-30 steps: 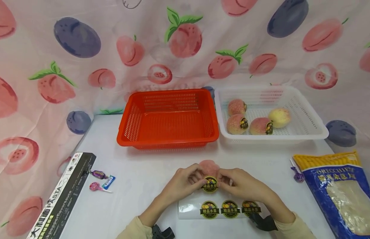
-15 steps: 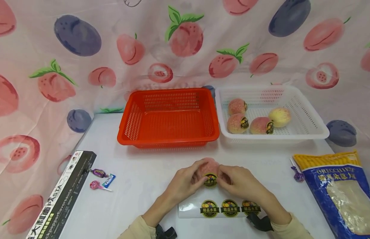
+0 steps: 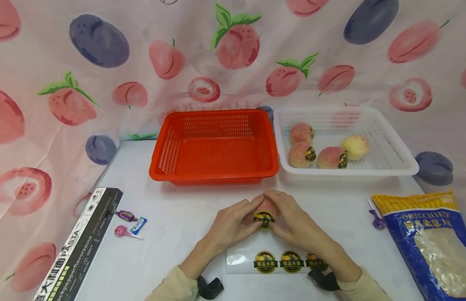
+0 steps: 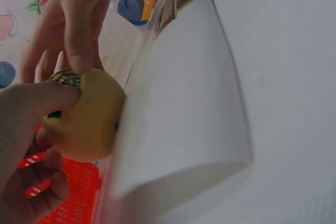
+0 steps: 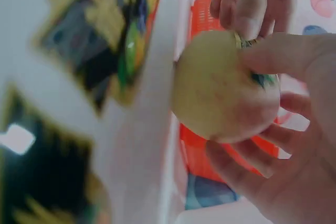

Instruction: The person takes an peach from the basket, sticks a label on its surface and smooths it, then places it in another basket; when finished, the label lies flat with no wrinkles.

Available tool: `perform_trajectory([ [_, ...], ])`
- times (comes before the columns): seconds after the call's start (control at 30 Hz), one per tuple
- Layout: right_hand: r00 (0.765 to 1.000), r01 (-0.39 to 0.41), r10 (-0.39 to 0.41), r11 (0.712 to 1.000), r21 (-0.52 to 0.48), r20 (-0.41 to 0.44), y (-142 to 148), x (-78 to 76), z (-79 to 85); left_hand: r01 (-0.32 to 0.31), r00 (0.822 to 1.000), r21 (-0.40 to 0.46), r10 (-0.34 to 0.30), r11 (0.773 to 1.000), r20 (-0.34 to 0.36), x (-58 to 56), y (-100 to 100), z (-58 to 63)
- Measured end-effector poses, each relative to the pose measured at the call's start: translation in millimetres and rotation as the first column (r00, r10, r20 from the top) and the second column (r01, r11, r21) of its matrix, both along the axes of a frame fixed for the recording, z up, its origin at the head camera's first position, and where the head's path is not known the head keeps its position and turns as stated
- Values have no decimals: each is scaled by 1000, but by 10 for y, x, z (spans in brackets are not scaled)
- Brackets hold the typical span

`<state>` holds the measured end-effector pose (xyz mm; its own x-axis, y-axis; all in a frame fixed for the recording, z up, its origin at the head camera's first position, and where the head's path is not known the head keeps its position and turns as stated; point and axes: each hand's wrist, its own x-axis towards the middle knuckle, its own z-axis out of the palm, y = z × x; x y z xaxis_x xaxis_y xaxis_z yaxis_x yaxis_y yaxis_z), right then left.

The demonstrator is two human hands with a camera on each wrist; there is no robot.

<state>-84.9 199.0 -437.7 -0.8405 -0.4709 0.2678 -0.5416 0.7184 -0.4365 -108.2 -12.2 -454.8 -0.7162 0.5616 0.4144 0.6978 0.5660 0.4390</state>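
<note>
A pink and yellow peach [image 3: 267, 205] sits between both hands at the front middle of the table. On its near side is a round black and gold sticker [image 3: 263, 219]. My left hand [image 3: 230, 220] holds the peach from the left, its thumb on the sticker in the left wrist view. From the right, my right hand [image 3: 300, 222] curls round the peach [image 5: 220, 93], its thumb also pressing the sticker. Just in front lies a clear sheet [image 3: 239, 258] bearing several matching stickers; the right wrist hides part of its right end.
Behind stand a red basket [image 3: 214, 177] and a white basket [image 3: 391, 170] with several peaches, most with visible stickers. Candies [image 3: 126, 215] and a long pasta box [image 3: 82, 242] lie left. A lollipop [image 3: 378, 221] and a pasta bag [image 3: 432, 246] are at right.
The sticker has gone from between my fingers onto the peach's near side. My right hand's fingers have moved up and over the peach, and both hands now meet around it.
</note>
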Motion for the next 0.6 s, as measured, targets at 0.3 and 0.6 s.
perform_trajectory([
  [0.3, 992, -15, 36, 986, -164, 124, -18, -69, -32, -101, 993, -24, 103, 995, 61, -5, 80, -41],
  [0.6, 986, -25, 76, 948, -317, 148, 19, -283, -13, -85, 995, -10, 85, 996, 59, 53, 189, -49],
])
